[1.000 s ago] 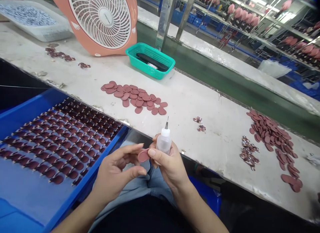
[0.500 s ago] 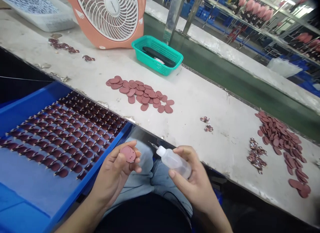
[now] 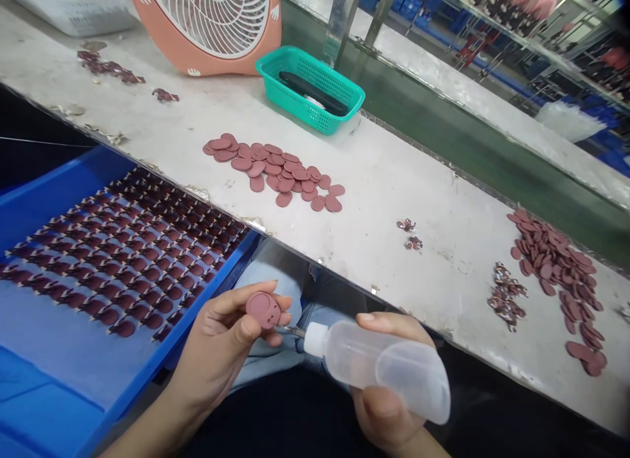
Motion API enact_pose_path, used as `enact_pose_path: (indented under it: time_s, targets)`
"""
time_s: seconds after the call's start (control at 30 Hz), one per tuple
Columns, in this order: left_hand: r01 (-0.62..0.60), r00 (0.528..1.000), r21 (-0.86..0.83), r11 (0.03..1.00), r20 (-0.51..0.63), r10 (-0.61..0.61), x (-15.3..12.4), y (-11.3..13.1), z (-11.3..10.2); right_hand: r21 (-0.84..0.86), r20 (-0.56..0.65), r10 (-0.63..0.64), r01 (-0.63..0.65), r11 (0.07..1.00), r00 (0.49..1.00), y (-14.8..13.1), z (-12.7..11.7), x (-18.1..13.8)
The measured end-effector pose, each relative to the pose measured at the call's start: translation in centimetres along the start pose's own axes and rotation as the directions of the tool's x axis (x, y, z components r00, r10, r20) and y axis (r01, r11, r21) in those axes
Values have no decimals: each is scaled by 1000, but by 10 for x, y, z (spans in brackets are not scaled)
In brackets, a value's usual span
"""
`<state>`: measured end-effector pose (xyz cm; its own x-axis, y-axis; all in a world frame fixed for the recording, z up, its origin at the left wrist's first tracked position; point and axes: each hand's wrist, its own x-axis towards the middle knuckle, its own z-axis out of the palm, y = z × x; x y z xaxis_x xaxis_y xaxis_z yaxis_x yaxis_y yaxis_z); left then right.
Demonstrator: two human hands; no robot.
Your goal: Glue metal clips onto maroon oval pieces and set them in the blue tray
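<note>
My left hand (image 3: 216,346) pinches a round maroon disc (image 3: 263,310) between thumb and fingertips, its face turned up and marked with small dimples. My right hand (image 3: 388,395) grips a translucent plastic squeeze bottle (image 3: 378,366) that lies nearly level. The bottle's fine metal needle tip (image 3: 294,330) points left, close to the disc's lower edge. I cannot tell whether the two touch. The bottle hides most of my right hand's palm and fingers.
A blue tray (image 3: 123,261) holds rows of maroon pieces at left. On the white workbench (image 3: 384,169) lie maroon disc piles (image 3: 275,169) and patterned scraps (image 3: 506,295). A teal basket (image 3: 310,90) and an orange fan (image 3: 207,25) stand behind them. My jeans show below.
The bottle has swung from upright to nearly level, its needle now aimed left at the disc. My left hand has turned the disc's face upward, and my right hand has moved lower and right.
</note>
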<state>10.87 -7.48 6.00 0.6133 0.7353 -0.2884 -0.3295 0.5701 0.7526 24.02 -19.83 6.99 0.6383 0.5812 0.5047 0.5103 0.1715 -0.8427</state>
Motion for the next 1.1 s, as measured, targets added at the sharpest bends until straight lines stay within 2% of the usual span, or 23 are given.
enact_pose_path:
  time_s: [0.43,0.6,0.77,0.9,1.1]
  targets:
    - [-29,999,37,999,13,29,-1,-1,-3,53,36,9,-11,999,999,-10,7,14]
    - [-31,999,50,998,24,30,-1,-2,-4,21,42,8,-9,1000,999,-11,7,14]
    - [-31,1000,51,998,9,30,-1,-2,-5,-60,-1,-20,20,998,1000,-11,7,15]
    - [-46,999,44,998,-4,46,-1,-1,-5,-59,-30,-36,34,998,999,-7,6,11]
    - [-63,998,62,996,-4,63,1,-2,-4,11,33,36,-36,999,999,-6,4,10]
